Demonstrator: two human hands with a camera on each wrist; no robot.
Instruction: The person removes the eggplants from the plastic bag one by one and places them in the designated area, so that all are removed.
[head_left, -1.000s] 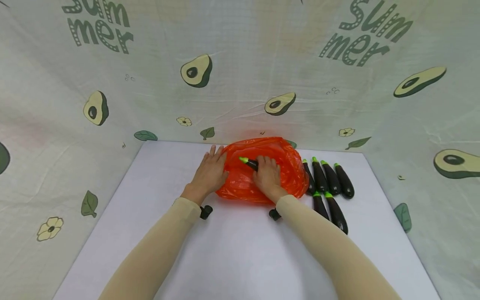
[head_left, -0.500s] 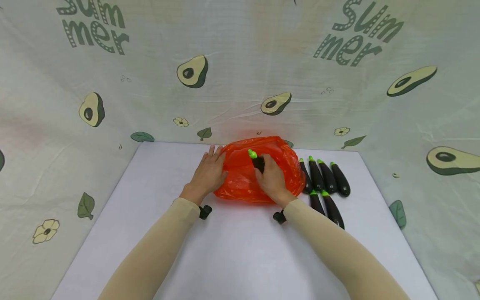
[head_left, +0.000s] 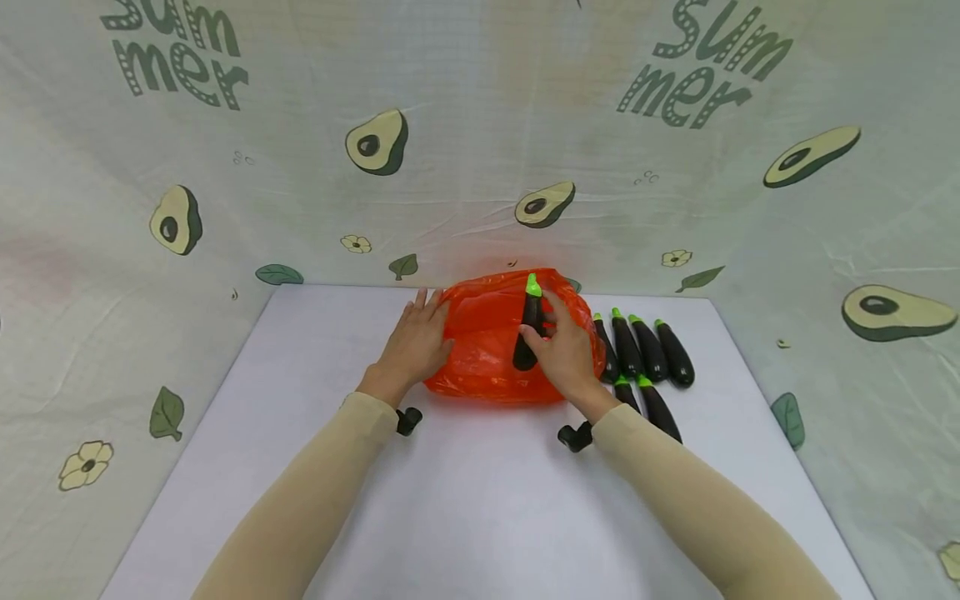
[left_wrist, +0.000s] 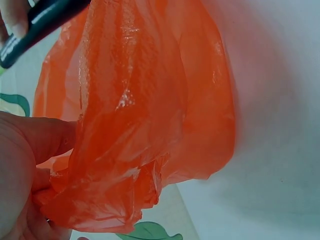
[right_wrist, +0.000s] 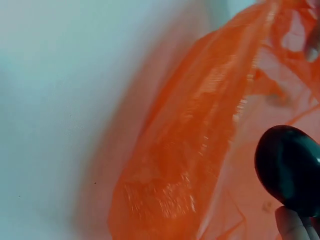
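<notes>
A red plastic bag (head_left: 480, 350) lies with its mouth spread near the back of the table. At its left side, my left hand (head_left: 415, 340) has the bag's edge between thumb and fingers; the left wrist view shows the thumb (left_wrist: 52, 135) against the thin plastic. Over the bag, my right hand (head_left: 564, 343) grips a dark eggplant (head_left: 531, 321) between thumb and fingers, its bright green stalk end pointing away. The right wrist view catches the eggplant's rounded bottom (right_wrist: 287, 167) in front of the bag's inside. Its middle is partly hidden by the thumb.
Right of the bag, several more eggplants (head_left: 651, 350) lie in two rows on the white table (head_left: 480, 500). My right forearm partly covers the front row. A cloth printed with avocados (head_left: 377, 142) hangs behind and at the sides.
My right hand has shifted right and turned the eggplant, whose stalk pointed left and now points away; more of the eggplant shows. My left hand stays at the bag's edge.
</notes>
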